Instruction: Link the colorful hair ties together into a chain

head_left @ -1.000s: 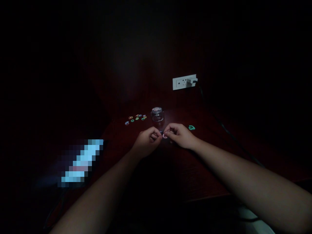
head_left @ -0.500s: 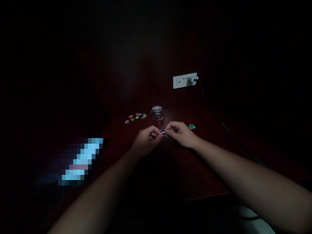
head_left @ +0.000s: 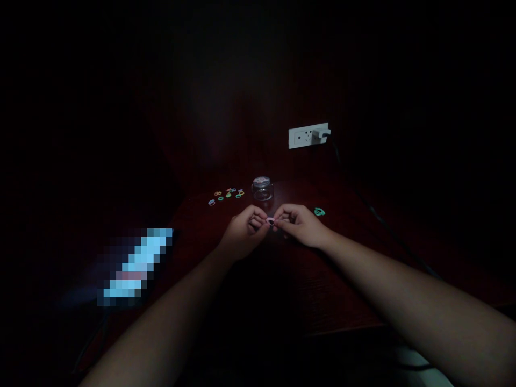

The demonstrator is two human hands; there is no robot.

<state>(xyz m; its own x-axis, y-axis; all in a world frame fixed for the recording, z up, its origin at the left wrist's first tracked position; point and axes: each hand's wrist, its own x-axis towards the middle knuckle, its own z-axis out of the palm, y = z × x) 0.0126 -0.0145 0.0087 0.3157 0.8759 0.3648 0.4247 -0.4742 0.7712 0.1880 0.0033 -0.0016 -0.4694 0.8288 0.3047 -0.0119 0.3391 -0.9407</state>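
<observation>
Above the dark-red wooden counter, our left hand and right hand pinch a pale-pink ring, likely steadying it.

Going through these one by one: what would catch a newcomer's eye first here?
The bright blue pixelated patch at the left stands out most against the dark. Near the middle, the left hand and right hand pinch a small pale ring between them. Beyond, a white socket shows on the wall.

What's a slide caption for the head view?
Left hand and right hand pinch a pale ring, a clear jar beyond them.
</observation>
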